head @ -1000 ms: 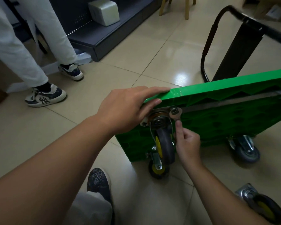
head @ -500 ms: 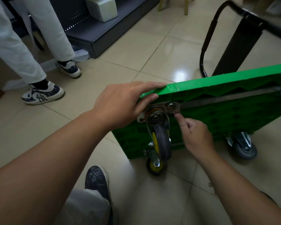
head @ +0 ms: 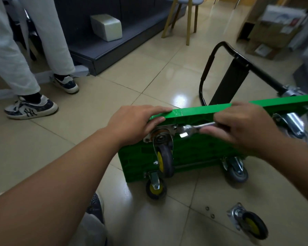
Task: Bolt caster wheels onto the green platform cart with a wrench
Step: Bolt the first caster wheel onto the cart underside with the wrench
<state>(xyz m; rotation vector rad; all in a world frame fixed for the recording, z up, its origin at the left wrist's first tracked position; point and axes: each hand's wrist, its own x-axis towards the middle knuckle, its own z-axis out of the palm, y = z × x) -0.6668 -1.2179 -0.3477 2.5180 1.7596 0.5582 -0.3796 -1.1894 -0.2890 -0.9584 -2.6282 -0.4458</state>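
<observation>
The green platform cart (head: 201,150) stands on its long edge on the floor, underside facing me. My left hand (head: 137,124) rests on its top left corner, fingers straight along the edge, thumb near the caster's mounting plate. That caster wheel (head: 164,158), grey with a yellow hub, hangs from the upper left corner. My right hand (head: 242,126) grips a silver wrench (head: 194,129) whose head sits at a bolt on the right side of the plate. Other casters sit at the lower left (head: 156,188), lower right (head: 236,172) and upper right (head: 292,126).
A loose caster (head: 251,222) and small nuts (head: 209,212) lie on the tiles at bottom right. The cart's black handle (head: 228,75) lies behind it. A person's legs and sneakers (head: 30,109) stand at left, my shoe (head: 95,206) is below. Cardboard boxes (head: 274,31) sit far right.
My right hand left the bolt it was fingering and now holds a wrench against the plate from the right. The left hand stays on the cart's corner. The view has shifted.
</observation>
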